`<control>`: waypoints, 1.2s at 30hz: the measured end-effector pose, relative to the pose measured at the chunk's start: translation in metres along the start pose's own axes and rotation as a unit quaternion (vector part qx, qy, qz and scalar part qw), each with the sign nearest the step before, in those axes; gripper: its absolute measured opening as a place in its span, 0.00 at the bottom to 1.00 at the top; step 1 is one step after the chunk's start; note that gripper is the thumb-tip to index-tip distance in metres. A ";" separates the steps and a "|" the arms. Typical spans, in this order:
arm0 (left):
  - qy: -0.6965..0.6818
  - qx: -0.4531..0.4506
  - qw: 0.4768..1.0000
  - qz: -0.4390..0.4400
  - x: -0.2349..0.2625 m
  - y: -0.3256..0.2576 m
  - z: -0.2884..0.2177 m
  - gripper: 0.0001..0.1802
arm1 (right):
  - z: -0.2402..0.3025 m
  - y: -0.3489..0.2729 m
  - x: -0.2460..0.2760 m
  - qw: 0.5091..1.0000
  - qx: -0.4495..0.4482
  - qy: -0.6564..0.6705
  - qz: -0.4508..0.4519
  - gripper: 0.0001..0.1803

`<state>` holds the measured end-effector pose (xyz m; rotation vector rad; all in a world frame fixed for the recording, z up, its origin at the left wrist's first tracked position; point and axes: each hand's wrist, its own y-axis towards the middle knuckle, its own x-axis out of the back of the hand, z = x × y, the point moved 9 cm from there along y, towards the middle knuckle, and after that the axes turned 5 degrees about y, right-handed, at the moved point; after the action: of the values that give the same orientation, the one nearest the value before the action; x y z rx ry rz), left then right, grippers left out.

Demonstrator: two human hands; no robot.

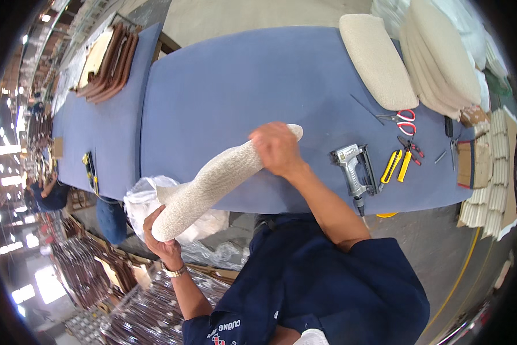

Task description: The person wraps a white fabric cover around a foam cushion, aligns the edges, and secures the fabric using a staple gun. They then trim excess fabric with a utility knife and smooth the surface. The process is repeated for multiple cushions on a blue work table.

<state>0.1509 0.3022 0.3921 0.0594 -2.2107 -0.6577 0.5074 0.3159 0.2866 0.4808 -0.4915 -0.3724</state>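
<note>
A long beige fabric-covered cushion pad (212, 181) is held up on a slant over the front edge of the blue worktable (241, 75). My left hand (165, 244) grips its lower near end, the thumb and fingers closed around the rounded tip. Across the upper end my right hand (277, 148) is closed, slightly blurred, with part of the pad showing beyond it. A loose flap of the covering hangs out on the pad's left side. On the table to the right of my right forearm lies a silver staple gun (356, 168), joined to a hose.
Beside the staple gun are yellow cutters (391, 167), pliers (406, 160) and red-handled scissors (405, 122). One beige pad (379, 60) lies next to a stack of pads (436, 57). Brown padded pieces (112, 63) are stacked at far left. Clear plastic (212, 227) hangs below the front edge.
</note>
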 end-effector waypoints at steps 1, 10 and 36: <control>-0.001 -0.008 1.000 0.002 -0.001 -0.006 -0.003 0.53 | -0.021 -0.011 0.006 0.999 -0.009 -0.011 -0.030 0.18; 0.003 -0.025 0.999 0.022 -0.004 -0.030 -0.017 0.56 | -0.171 -0.094 -0.005 0.727 -0.458 0.495 -0.132 0.31; 0.177 -0.179 0.865 0.435 -0.309 -0.003 -0.149 0.37 | -0.136 -0.085 0.073 0.898 -0.243 0.196 -0.310 0.28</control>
<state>0.4648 0.3127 0.2548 -0.8891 -1.4916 -0.4621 0.6203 0.2603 0.1634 0.1996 0.1726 -0.9623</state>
